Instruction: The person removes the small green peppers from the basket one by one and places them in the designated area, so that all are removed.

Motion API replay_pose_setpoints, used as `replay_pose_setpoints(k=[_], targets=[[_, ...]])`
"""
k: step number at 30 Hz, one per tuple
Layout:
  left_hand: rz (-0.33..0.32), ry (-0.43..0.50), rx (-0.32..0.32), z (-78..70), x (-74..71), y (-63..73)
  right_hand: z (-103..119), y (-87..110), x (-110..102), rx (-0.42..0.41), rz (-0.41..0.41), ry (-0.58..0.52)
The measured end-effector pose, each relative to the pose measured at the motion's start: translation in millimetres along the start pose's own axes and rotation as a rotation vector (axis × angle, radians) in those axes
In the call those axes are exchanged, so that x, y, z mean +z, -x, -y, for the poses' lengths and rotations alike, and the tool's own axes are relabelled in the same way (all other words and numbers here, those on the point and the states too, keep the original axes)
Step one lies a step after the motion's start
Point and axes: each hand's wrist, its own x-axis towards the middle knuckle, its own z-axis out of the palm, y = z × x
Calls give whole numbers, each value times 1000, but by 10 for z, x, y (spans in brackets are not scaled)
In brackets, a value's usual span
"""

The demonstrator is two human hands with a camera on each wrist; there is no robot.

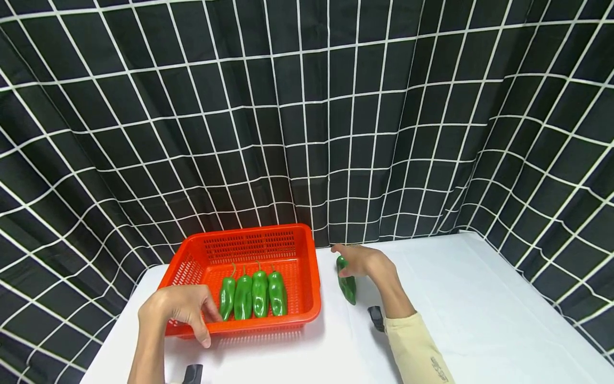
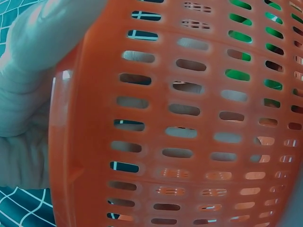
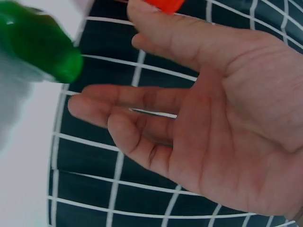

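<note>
My left hand (image 1: 184, 309) grips the near left rim of a red plastic basket (image 1: 314, 288), thumb outside and fingers reaching in. In the left wrist view the hand (image 2: 52, 52) bends over the rim of the slotted basket wall (image 2: 156, 94), and parts of the fingers show through the slots. Several green peppers (image 1: 260, 293) lie side by side in the basket, stems away from me. To its right, another green pepper (image 1: 348, 290) rests on the white table. My right hand (image 1: 362, 261) hovers at its stem end, fingers spread and palm empty; the right wrist view shows a gap between fingertips and pepper (image 3: 42, 45).
White cloth covers the table (image 1: 479, 309). A black curtain with white grid lines (image 1: 307, 133) hangs behind and along both sides. Small black devices (image 1: 376, 318) sit at both wrists.
</note>
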Motion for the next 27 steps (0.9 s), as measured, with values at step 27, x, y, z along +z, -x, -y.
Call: replay_pose_setpoints(k=[27], targets=[[26,-20,48,30,1,-28,960,27,406,-622,-231,276]])
